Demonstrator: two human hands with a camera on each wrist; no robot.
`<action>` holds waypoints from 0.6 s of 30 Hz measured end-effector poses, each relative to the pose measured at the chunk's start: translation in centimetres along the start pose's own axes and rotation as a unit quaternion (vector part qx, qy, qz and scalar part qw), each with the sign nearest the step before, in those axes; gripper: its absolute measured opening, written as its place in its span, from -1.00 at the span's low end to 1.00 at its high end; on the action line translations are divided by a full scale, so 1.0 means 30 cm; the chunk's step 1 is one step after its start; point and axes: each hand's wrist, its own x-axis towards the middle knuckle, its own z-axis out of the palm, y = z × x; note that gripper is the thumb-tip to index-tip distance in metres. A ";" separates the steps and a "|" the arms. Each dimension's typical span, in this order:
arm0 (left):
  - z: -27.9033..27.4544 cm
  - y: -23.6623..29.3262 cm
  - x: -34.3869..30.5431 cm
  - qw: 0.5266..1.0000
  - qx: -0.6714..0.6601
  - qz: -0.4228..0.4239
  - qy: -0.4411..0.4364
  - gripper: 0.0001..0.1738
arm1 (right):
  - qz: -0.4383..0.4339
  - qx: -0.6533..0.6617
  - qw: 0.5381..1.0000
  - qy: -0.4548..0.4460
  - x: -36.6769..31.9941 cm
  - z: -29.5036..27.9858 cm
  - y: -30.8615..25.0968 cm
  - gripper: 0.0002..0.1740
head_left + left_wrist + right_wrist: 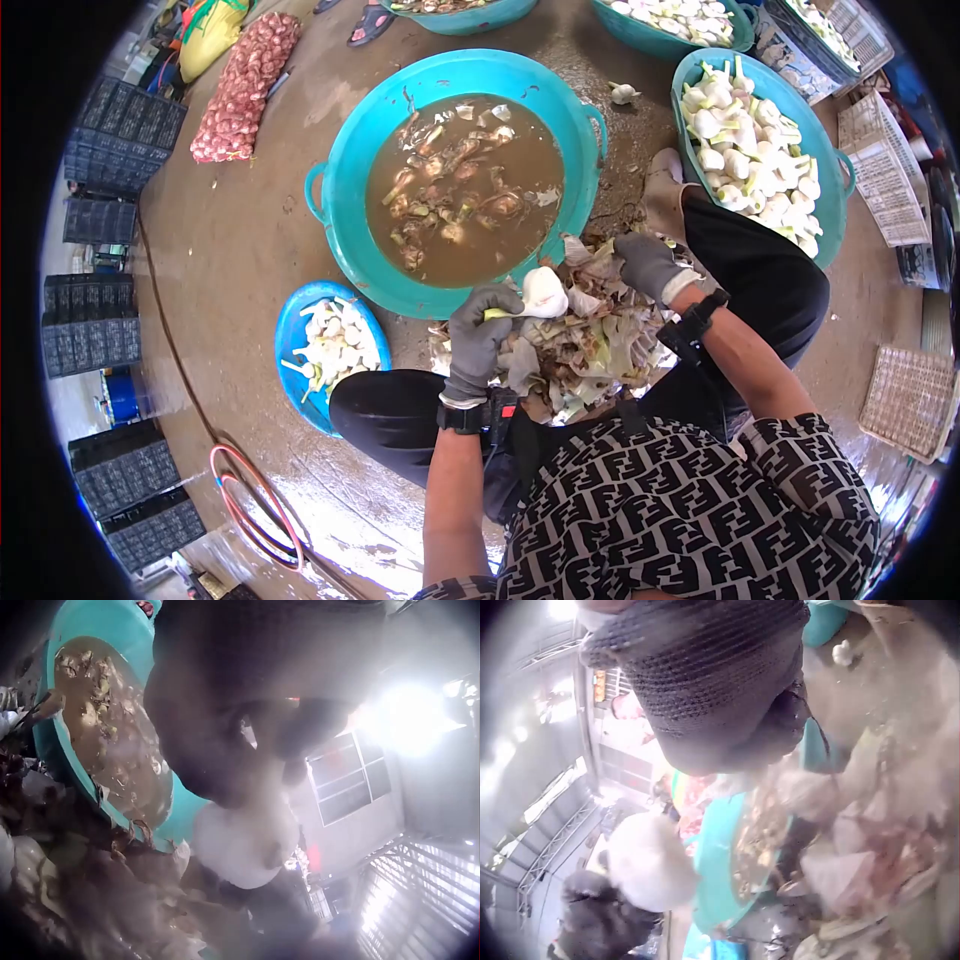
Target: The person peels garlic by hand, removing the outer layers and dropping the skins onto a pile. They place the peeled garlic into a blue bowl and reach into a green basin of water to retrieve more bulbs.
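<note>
I count one garlic bulb (pixel 545 292) in my left fingers (pixel 495 297), one water-filled tub (pixel 349 190) beyond them, one blue basin (pixel 285 352) left of them, one red sack (pixel 245 90) farther off.

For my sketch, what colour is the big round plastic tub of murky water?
The big round plastic tub is turquoise, clearest in the head view.

From my feed: round turquoise plastic tub (pixel 347 190), smooth, semi-gloss; ribbed grey knit-cloth glove (pixel 712 690) on R hand (pixel 650 266), rough, matt; papery brown-white husk pile (pixel 600 345), matt, crinkly; grey-brown hard floor (pixel 340 500), wet-looking, glossy in pts.
</note>
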 end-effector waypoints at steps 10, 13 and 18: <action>0.017 -0.012 0.050 0.997 -0.074 -0.026 -0.012 -0.73 | -0.262 0.571 0.775 -0.067 -0.105 -0.044 -0.169 -0.27; 0.071 -0.011 0.048 0.962 -0.246 -0.083 0.082 -0.72 | -0.209 0.604 0.769 0.009 -0.106 -0.026 -0.212 -0.30; 0.081 -0.102 0.047 0.931 -0.290 -0.202 0.094 -0.85 | -0.352 0.341 0.835 0.252 -0.085 -0.016 -0.232 -0.33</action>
